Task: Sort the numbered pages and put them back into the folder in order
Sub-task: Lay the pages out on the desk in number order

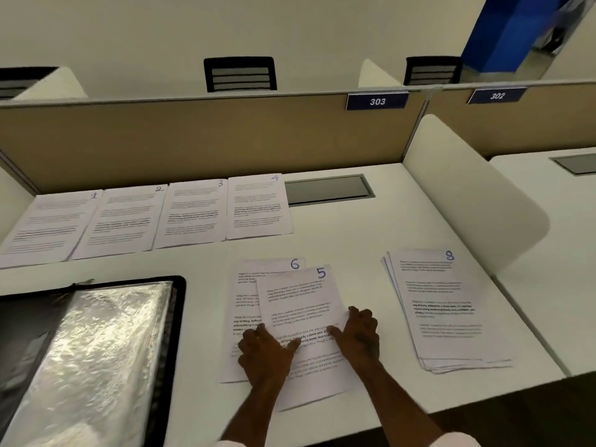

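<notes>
While the right hand [359, 337] curls its fingers [364, 316] at the right edge of page 5 [300, 295] with the thumb laid on top, pinching the sheet, the left hand [264, 353] rests on the sheet's left edge, fingers loosely spread and thumb stretched across the print. Page 5 lies tilted over page 6 [248, 285], covering its lower right part. Both sit on a smooth white desk [354, 240]. Well apart to the right lies a slightly fanned stack [451, 311] topped by a sheet marked 8. Along the back, page 1 [48, 227], page 2 [122, 221], page 3 [193, 214] and page 4 [258, 208] lie in a row, edge to edge, below a tan partition [193, 140] labelled 303. Page 4 lies beside a grey hatch [327, 189]. At front left the folder [96, 350] lies open, black-rimmed, its crinkled glossy sleeve catching the light; what it holds cannot be told. A rounded white divider [467, 188] bounds the desk on the right.
</notes>
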{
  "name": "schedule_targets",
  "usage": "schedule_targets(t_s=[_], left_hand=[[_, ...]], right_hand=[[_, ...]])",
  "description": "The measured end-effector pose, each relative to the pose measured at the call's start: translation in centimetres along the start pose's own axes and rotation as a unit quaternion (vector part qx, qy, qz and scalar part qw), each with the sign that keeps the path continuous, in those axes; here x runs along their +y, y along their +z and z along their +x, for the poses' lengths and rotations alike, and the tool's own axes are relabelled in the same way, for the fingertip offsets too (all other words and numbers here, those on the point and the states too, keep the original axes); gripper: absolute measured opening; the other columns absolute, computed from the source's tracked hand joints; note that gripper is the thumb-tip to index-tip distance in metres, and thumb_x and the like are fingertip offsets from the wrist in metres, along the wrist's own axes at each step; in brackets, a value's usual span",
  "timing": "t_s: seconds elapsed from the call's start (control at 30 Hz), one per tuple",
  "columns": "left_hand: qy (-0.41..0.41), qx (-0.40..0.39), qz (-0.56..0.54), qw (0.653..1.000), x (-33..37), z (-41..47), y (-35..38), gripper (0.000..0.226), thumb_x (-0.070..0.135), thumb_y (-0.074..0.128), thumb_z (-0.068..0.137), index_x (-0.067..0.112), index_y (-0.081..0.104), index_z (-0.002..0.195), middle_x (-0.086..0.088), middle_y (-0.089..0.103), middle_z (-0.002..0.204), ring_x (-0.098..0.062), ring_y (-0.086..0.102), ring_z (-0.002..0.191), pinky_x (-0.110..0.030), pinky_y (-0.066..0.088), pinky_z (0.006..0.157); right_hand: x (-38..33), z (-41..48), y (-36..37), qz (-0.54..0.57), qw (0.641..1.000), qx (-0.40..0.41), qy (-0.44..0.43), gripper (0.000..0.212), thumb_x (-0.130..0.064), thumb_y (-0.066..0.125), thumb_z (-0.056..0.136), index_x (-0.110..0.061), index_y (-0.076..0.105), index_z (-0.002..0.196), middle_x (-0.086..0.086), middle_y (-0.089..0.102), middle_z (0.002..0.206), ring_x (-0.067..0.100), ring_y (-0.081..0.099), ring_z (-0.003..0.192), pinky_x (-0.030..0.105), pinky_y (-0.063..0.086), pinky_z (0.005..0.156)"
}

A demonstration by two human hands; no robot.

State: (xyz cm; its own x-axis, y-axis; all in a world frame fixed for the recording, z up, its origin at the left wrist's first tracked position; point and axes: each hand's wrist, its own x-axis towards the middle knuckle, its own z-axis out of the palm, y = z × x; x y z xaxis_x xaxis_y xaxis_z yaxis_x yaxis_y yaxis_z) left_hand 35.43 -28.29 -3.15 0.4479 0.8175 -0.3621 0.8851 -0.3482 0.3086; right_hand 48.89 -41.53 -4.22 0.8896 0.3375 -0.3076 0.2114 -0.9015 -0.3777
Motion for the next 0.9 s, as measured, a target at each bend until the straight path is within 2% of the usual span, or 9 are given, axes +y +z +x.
schedule_targets(t_s=[0.13,0.37,0.63,0.77,0.9], left_hand=[[-0.027,-0.013,-0.032,0.999,0.4,-0.5,0.1,0.091,0.075,0.064,0.07,0.019,0.032,0.135,-0.006,0.035,0.132,-0.026,0.036,0.123,-0.042,0.039,0.098],[-0.082,0.009,-0.009,0.997,1.8,-0.3,0.7,0.099,0.079,0.062,0.067,0.016,0.029,0.135,-0.007,0.038,0.131,-0.026,0.038,0.122,-0.042,0.041,0.096],[-0.122,0.001,-0.019,0.992,2.8,0.1,0.9,0.099,0.072,0.07,0.066,0.017,0.028,0.137,-0.008,0.04,0.133,-0.028,0.037,0.125,-0.044,0.039,0.099],[-0.142,-0.015,-0.04,0.989,3.2,0.3,0.6,0.095,0.066,0.077,0.064,0.019,0.033,0.134,-0.008,0.043,0.134,-0.029,0.039,0.126,-0.044,0.038,0.1],[-0.141,-0.018,-0.052,0.988,3.5,0.0,0.5,0.085,0.061,0.079,0.064,0.023,0.039,0.129,-0.006,0.045,0.13,-0.028,0.042,0.123,-0.044,0.039,0.098]], right_hand=[[0.1,0.0,-0.2,0.027,0.999,-0.004,0.023,0.074,-0.057,0.058,0.086,-0.017,0.03,0.141,0.005,0.035,0.135,0.022,0.037,0.125,0.036,0.044,0.1],[0.5,1.3,-0.5,0.118,0.99,-0.006,0.077,0.063,-0.045,0.069,0.084,-0.015,0.041,0.132,0.007,0.04,0.13,0.025,0.043,0.12,0.035,0.048,0.094],[0.5,2.5,-0.2,0.122,0.987,-0.048,0.097,0.055,-0.037,0.07,0.081,-0.019,0.043,0.125,0.003,0.049,0.125,0.023,0.048,0.118,0.039,0.048,0.095],[0.6,3.1,-0.3,0.114,0.985,-0.073,0.109,0.052,-0.037,0.071,0.081,-0.019,0.046,0.123,0.003,0.052,0.125,0.023,0.049,0.118,0.039,0.047,0.098],[0.6,3.3,-0.4,0.09,0.986,-0.091,0.106,0.051,-0.04,0.067,0.084,-0.02,0.051,0.129,0.001,0.052,0.131,0.022,0.048,0.123,0.036,0.045,0.1]])
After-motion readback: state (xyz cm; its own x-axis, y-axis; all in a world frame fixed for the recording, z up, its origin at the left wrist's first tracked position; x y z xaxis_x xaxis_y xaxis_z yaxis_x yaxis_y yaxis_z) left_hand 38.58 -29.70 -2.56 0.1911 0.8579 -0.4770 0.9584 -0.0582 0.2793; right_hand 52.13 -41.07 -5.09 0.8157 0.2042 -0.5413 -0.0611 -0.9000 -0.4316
